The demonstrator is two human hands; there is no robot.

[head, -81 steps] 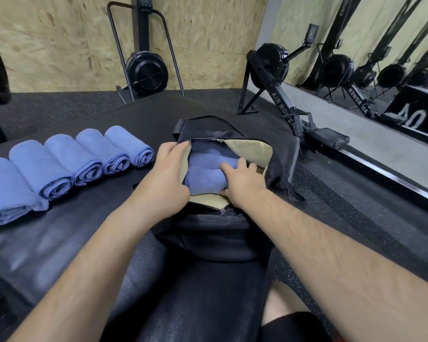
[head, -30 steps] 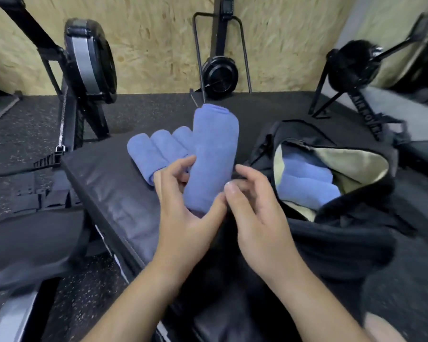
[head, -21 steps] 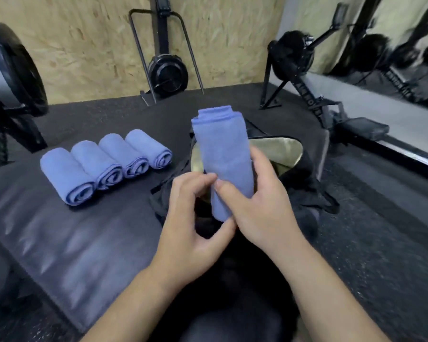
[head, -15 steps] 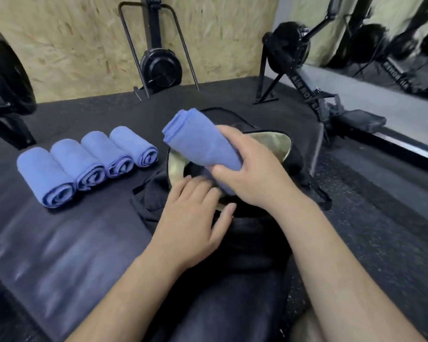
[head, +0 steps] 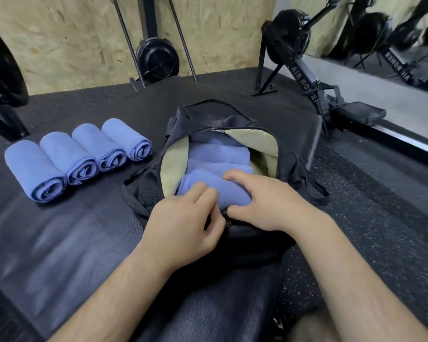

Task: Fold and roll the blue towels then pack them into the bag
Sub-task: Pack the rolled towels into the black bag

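The bag [head: 209,114] lies unzipped on the bench [head: 59,243], its mouth facing us and its cream lining [head: 258,141] exposed. We find the current rolled blue towel [head: 205,187] at the near edge of that mouth, lying crosswise and touching the packed towels [head: 215,154] stacked behind it inside the bag.

Right grip [head: 265,203]: grasping the rolled blue towel. The fingers curl over the top of the roll and the thumb sits below it at the bag's near rim.

Left grip [head: 183,225]: fingers bent, with the fingertips [head: 204,192] against the left part of the same roll. The thumb lies close to the zip at the near rim. We cannot tell whether this grip pinches the cloth or only presses it.

To the left of the bag, four rolled towels [head: 67,157] rest on the bench in a row, side by side and touching, spiral ends towards us. The nearest of them to the bag lies just beside it.

A rowing machine [head: 304,80] stands on the floor [head: 381,193] beyond the bench, at right.
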